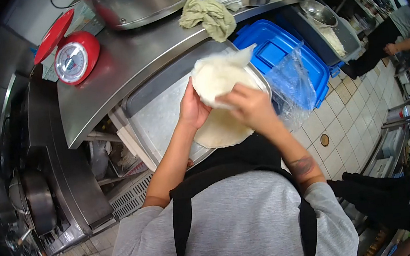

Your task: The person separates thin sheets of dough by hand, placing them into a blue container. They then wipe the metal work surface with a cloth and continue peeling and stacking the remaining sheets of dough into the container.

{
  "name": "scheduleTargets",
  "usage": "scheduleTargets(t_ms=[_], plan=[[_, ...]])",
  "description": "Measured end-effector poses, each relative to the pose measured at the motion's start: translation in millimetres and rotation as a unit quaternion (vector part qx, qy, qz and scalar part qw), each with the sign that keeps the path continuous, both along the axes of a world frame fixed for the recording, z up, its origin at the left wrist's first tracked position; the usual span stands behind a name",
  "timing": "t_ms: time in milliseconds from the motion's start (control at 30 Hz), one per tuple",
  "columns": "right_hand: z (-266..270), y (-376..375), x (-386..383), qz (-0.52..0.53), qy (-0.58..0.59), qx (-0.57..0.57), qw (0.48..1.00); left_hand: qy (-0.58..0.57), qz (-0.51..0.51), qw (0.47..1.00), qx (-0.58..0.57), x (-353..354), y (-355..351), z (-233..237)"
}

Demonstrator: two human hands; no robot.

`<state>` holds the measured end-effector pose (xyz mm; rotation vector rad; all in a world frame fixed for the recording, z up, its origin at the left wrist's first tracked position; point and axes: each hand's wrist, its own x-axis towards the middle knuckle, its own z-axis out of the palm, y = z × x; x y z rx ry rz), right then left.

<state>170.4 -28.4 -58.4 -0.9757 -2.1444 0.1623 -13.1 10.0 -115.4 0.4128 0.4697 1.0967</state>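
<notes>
A pale, round sheet of what looks like dough (217, 76), with a thin translucent wrap (245, 55) at its far edge, is held up above a metal tray (155, 116). My left hand (194, 106) grips its left side, thumb along the edge. Over its near right edge, my right hand (250, 103) has curled fingers pinching at the surface; motion smears them slightly. Below both hands, a second pale dough round (223, 132) lies flat on the tray, partly covered by the upper one.
A steel counter (131, 55) carries a red dial scale (76, 59), a large pot (145, 3) and a crumpled cloth (209, 19). Right of the tray are a blue lid (276, 44), clear plastic (291, 85) and a grey bin (341, 36). Other people stand at the right.
</notes>
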Motion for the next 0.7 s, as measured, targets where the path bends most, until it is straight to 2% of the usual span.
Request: scheduleTargets(t_ms=[33, 100, 133, 233, 333, 433, 633, 700], plan=[[-21.9, -5.4, -7.5, 0.017, 0.004, -0.053, 0.998, 0.045, 0.015, 0.999, 0.000, -6.2, -2.0, -3.5], [-40.8, -16.9, -18.1, 0.014, 0.099, -0.164, 0.981, 0.134, 0.041, 0.990, -0.004, -16.0, -7.8, -11.3], [-46.1, -19.5, -21.4, 0.009, 0.145, -0.219, 0.965, 0.130, 0.054, 0.990, -0.024, -19.0, -12.8, -10.6], [-53.0, -22.2, -22.3, 0.004, 0.193, -0.234, 0.953, 0.141, 0.042, 0.989, -0.019, -23.2, -16.5, -15.1], [-56.1, -16.6, -25.8, -0.053, 0.181, -0.217, 0.958, 0.204, 0.014, 0.979, 0.022, -18.9, -16.7, -16.1], [-47.1, -8.1, -22.6, -0.071, 0.171, -0.291, 0.939, 0.250, 0.029, 0.968, 0.000, -13.6, -22.8, -11.9], [-53.4, -3.2, -22.9, -0.069, 0.216, -0.320, 0.920, 0.310, 0.016, 0.951, 0.003, -8.3, -33.3, -18.1], [-67.2, 1.3, -17.8, -0.054, 0.268, -0.387, 0.881, 0.313, 0.013, 0.950, 0.001, -9.9, -34.7, -20.9]])
